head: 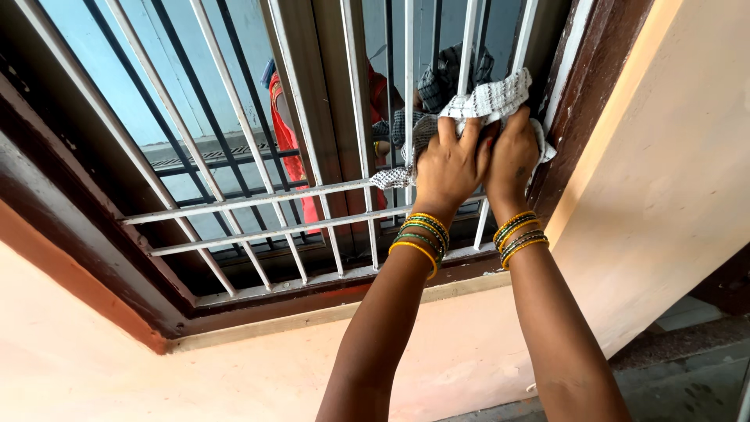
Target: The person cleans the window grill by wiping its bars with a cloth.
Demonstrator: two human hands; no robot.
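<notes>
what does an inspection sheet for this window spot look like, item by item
surface: white metal window grille in a dark brown frame; glass behind reflects a figure in red.
job's things: checked grey-white cloth, bunched against the bars at the grille's right side.
clutter: nothing seen.
grippers: left hand and right hand side by side, fingers pressed into the cloth; green and yellow bangles on both wrists.
cables: nothing seen.
surroundings: peach painted wall below and right of the frame; grey floor at lower right.
</notes>
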